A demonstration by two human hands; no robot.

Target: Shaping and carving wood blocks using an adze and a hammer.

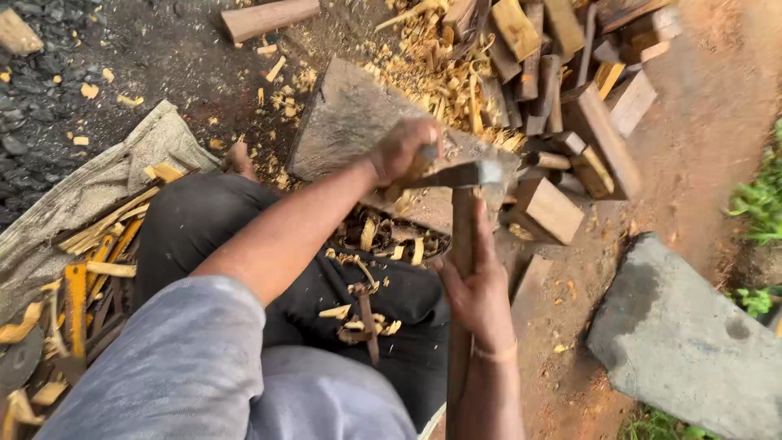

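Nearest to me, my right hand point(481, 297) is wrapped around the long wooden handle point(463, 244) of an adze-like tool, fingers curled tight on the shaft with the thumb lying along it, the handle running up from my wrist toward the work. Wood chips point(358, 314) lie scattered across my dark trousers point(204, 220) just left of that hand. Farther out, my left hand point(405, 149) is closed over a small pale piece of wood point(417, 169), pinning it on the grey chopping block point(350, 114); the tool's dark metal head point(466, 173) sits just beside those fingers, touching the piece. Beyond the block lies a heap of cut wooden billets point(562, 90) and yellow shavings point(432, 73). A flat grey stone point(684, 342) rests to my right.
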